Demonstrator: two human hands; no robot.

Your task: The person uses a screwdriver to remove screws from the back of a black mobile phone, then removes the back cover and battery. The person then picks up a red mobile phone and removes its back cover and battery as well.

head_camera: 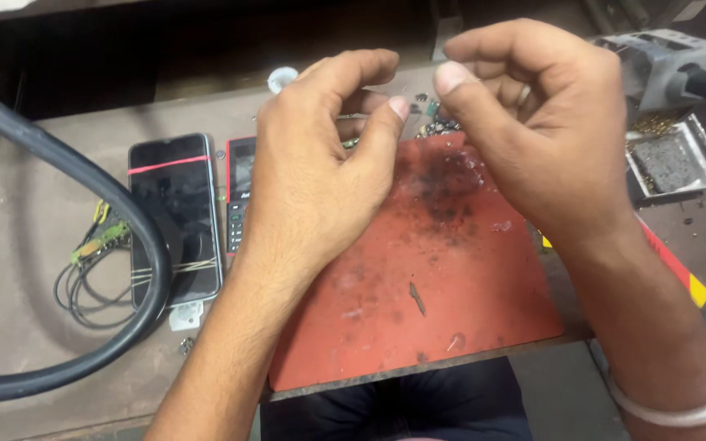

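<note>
My left hand and my right hand are raised close together above a stained red work mat. The fingers of both are curled, with thumb and forefinger tips pinched towards each other. A thin wire or lead seems to run between the fingertips near a small circuit board at the mat's far edge; what exactly is pinched is too small to tell. A silver bangle circles my right wrist.
A black smartphone bound with rubber bands lies left of a red keypad phone. A thick black hose loops at left over thin wires. A grey tool and a metal sponge tray sit at right.
</note>
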